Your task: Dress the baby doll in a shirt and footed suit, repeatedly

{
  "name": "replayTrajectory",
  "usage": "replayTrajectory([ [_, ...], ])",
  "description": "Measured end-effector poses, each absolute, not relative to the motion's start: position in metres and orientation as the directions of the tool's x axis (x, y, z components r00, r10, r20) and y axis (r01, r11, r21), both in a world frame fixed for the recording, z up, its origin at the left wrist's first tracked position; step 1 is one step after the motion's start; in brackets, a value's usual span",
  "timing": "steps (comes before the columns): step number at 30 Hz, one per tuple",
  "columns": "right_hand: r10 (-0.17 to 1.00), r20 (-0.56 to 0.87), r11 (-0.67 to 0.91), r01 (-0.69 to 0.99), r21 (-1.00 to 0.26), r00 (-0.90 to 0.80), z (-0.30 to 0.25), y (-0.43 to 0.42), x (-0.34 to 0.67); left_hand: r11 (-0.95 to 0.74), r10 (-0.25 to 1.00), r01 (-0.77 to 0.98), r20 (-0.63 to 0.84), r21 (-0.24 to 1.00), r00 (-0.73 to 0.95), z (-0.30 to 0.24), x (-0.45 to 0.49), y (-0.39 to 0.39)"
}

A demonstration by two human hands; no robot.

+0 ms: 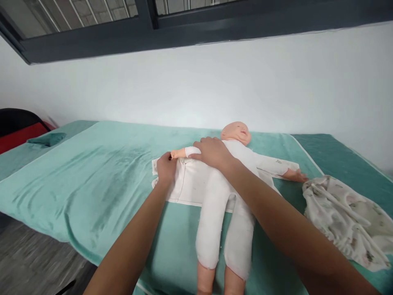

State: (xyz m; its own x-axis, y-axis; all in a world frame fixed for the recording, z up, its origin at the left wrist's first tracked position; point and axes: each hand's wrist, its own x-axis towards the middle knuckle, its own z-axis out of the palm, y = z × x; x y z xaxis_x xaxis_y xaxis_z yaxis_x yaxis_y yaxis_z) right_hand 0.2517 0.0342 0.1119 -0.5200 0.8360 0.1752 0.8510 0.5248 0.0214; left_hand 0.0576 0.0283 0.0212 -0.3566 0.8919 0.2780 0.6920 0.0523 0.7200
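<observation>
A baby doll (211,213) with a white cloth body lies on its back, its bare head towards the wall. A white shirt (190,186) is spread open beneath it; one sleeve covers the doll's arm on the right. The other arm (179,153) is outside the shirt. My right hand (211,151) is wrapped round this arm's upper part, thumb below and fingers above. At the shirt's left side, my left hand (166,167) is closed on the fabric, right beside the doll's small hand. Its fingertips are partly hidden.
Patterned baby trousers (346,217) lie crumpled at the right. A green sheet (101,176) covers the bed, which stands against a white wall (153,90) under a dark window frame (196,30). A red and black object (23,133) is at far left.
</observation>
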Motion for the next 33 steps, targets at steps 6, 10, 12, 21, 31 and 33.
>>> replayTrajectory([
  [6, 0.858, 0.113, 0.503, 0.864, 0.01, -0.501, 0.113, 0.034, 0.249, -0.05, 0.825, 0.327, 0.223, 0.944, -0.519, 0.021, 0.05, 0.026],
  [10, 0.859, 0.081, 0.503, 0.863, 0.041, -0.505, 0.112, 0.037, 0.245, -0.083, 0.786, 0.275, 0.233, 0.958, -0.573, 0.023, 0.055, 0.02],
  [12, 0.869, 0.063, 0.487, 0.871, 0.061, -0.49, 0.11, 0.039, 0.239, -0.116, 0.791, 0.362, 0.306, 0.925, -0.529, 0.024, 0.062, 0.015],
  [21, 0.883, 0.035, 0.464, 0.883, 0.071, -0.467, 0.103, 0.046, 0.215, -0.3, 0.898, 0.568, 0.427, 0.767, -0.102, 0.027, 0.085, 0.005],
  [31, 0.828, 0.531, 0.019, 0.937, -0.349, 0.181, 0.098, -0.005, 0.345, -0.195, 0.906, 0.605, 0.378, 0.772, -0.189, 0.025, 0.08, 0.012],
  [33, 0.869, 0.42, -0.11, 0.929, -0.353, 0.263, 0.088, -0.017, 0.362, -0.219, 0.909, 0.659, 0.396, 0.719, -0.13, 0.023, 0.081, 0.013],
])
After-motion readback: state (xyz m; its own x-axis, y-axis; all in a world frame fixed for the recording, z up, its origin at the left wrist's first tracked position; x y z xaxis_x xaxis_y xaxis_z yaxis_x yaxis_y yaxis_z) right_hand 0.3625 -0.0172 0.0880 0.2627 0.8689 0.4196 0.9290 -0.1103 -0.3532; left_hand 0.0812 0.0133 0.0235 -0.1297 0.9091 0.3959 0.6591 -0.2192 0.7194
